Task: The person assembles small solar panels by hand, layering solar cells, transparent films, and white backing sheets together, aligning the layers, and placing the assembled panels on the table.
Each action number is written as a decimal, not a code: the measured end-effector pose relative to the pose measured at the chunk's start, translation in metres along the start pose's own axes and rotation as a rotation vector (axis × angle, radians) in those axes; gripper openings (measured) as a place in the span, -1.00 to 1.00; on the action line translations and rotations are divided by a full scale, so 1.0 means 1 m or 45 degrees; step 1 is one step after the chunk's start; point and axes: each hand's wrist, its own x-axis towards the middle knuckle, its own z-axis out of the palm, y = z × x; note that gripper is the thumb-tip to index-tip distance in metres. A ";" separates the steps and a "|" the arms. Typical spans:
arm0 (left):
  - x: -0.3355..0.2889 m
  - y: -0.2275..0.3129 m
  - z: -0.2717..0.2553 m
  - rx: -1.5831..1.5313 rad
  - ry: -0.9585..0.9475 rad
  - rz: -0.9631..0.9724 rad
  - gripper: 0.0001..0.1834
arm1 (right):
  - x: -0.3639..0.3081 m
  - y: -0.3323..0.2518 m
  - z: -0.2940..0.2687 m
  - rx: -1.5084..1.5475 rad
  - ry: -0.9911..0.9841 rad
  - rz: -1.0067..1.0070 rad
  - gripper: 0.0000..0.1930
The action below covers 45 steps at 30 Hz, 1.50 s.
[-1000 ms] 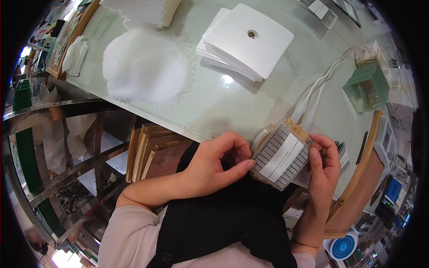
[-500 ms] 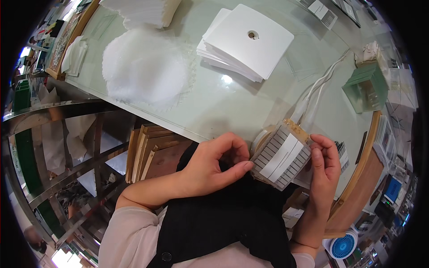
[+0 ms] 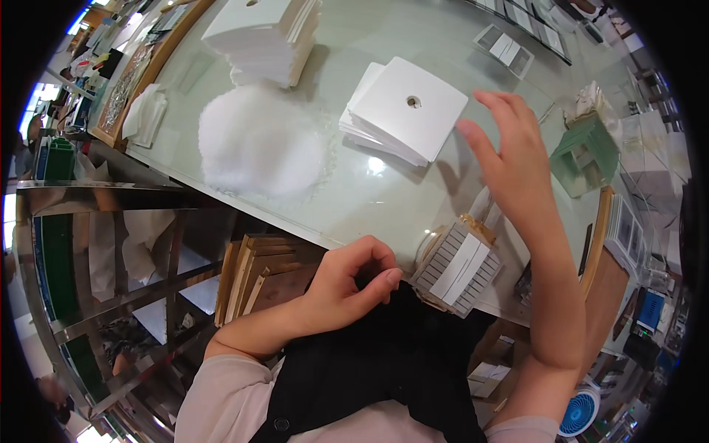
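My right hand (image 3: 509, 151) is stretched out over the table. Its fingers are apart and hold nothing, with the tips close to the right corner of a stack of white square sheets (image 3: 410, 111), a small hole in the top one. My left hand (image 3: 354, 284) stays by the table's near edge. Its fingers curl toward the thumb, and no object shows in them. Just right of it stands a small block with a dark-lined grey top (image 3: 432, 258), a white strip (image 3: 459, 269) lying across it. Tan material and white cables show behind the block.
A round pile of thin white sheets (image 3: 262, 140) and a taller white stack (image 3: 258, 37) stand at left. Green glass pieces (image 3: 586, 159) stand at right. Framed panels (image 3: 504, 50) lie at the back. Wooden boards (image 3: 269, 277) and a metal rack (image 3: 111, 196) are below left.
My right hand has left the lined block and moved forward to beside the square white stack. My left hand has drawn slightly left and down, its fingertips closer together. The view has shifted.
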 end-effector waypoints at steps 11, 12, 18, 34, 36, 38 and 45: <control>-0.009 -0.007 -0.009 0.019 0.103 -0.062 -0.93 | 0.005 -0.015 0.017 -0.385 -0.021 0.000 -0.59; -0.009 -0.007 -0.009 0.016 0.104 -0.062 -0.93 | 0.005 -0.016 0.017 -0.373 -0.008 0.010 -0.60; -0.009 -0.007 -0.009 0.009 0.112 -0.033 -0.93 | -0.001 -0.019 0.009 -0.186 -0.027 -0.333 -0.58; 0.009 -0.002 -0.007 -0.025 0.180 0.033 -0.93 | 0.021 0.005 0.015 1.414 -0.173 0.565 -0.75; 0.017 0.003 -0.009 -0.047 0.269 0.133 -0.92 | 0.024 0.016 0.015 1.593 -0.087 0.578 -0.75; 0.022 0.007 -0.014 -0.055 0.241 0.164 -0.89 | 0.021 0.015 0.015 1.775 -0.004 0.585 -0.74; 0.036 0.027 -0.019 -0.322 0.128 0.308 -0.46 | -0.016 -0.007 -0.017 0.386 0.254 -0.669 -0.93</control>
